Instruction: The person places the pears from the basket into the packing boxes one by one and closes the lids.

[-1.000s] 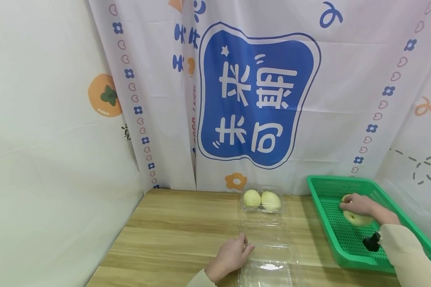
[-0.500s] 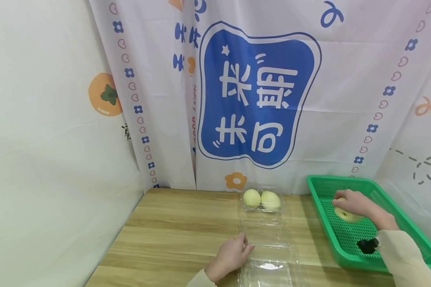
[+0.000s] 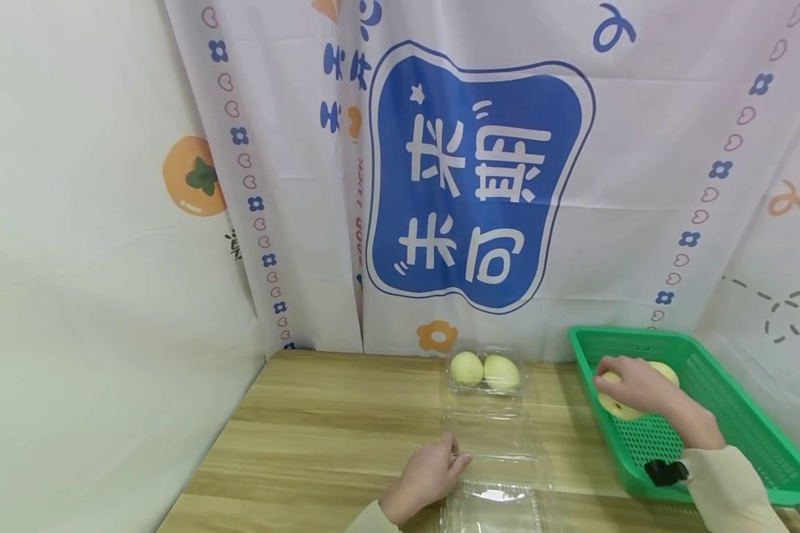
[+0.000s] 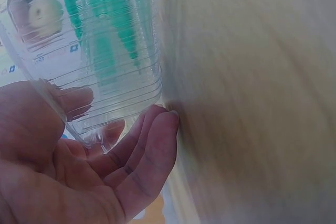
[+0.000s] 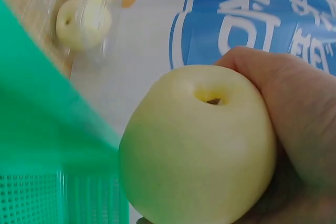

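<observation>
My right hand (image 3: 633,385) grips a pale yellow pear (image 5: 199,150) over the left side of a green basket (image 3: 760,437). Behind that hand, a second pear (image 3: 664,371) shows partly in the basket. At the front of the table, a clear plastic container (image 3: 500,511) lies opened out, its other half (image 3: 490,433) toward the back. My left hand (image 3: 430,474) holds the container's left edge; in the left wrist view the thumb and curled fingers (image 4: 157,145) are at its ribbed corner.
A lidded clear box (image 3: 485,385) with two pears stands at the back of the wooden table (image 3: 333,422), against a printed cloth (image 3: 307,185). White sheeting (image 3: 107,333) borders the left side. A black device (image 3: 667,471) sits at the right wrist.
My right hand has moved left inside the basket with the pear, toward the basket's left rim. The second pear has come into sight behind it. My left hand stays in place.
</observation>
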`<state>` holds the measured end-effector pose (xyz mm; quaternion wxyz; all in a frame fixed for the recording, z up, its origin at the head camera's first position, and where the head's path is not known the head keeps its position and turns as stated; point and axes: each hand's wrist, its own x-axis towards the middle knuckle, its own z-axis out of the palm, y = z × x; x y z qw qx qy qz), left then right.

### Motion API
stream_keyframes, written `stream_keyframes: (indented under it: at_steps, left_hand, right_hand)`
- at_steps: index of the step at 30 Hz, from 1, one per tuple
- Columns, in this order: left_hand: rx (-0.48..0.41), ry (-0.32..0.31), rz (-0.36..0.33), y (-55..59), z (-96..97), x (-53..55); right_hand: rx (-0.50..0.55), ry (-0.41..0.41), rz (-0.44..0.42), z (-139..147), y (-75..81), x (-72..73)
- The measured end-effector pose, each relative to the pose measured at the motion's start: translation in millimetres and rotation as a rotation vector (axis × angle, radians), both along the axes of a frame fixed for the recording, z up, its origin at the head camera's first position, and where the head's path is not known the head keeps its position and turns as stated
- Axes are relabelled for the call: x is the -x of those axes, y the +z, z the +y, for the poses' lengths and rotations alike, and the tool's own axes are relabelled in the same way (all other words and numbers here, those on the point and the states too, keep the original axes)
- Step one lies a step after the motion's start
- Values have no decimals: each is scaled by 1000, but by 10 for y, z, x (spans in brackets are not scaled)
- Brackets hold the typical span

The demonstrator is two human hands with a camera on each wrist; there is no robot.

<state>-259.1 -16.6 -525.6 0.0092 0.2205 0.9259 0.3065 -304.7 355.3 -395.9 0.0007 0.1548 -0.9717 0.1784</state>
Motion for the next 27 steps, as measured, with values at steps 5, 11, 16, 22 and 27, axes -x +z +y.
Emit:
stream_keyframes:
  at_steps: [5, 11, 16, 22, 27]
  left_hand:
    - [-1, -7, -19, 27, 3, -8]
    - [-18, -7, -36, 34, -6, -19]
    - [-26, -12, -26, 8, -14, -5]
    - [-20, -7, -19, -7, -11, 8]
    - [-15, -6, -18, 1, -7, 9]
  right_hand:
    - [14, 38, 83, -166, -34, -64]
    - [39, 83, 129, -368, -94, -133]
    - [50, 99, 120, -509, -174, -174]
    - [48, 119, 106, -673, -257, -274]
    - [55, 136, 109, -825, -321, -421]
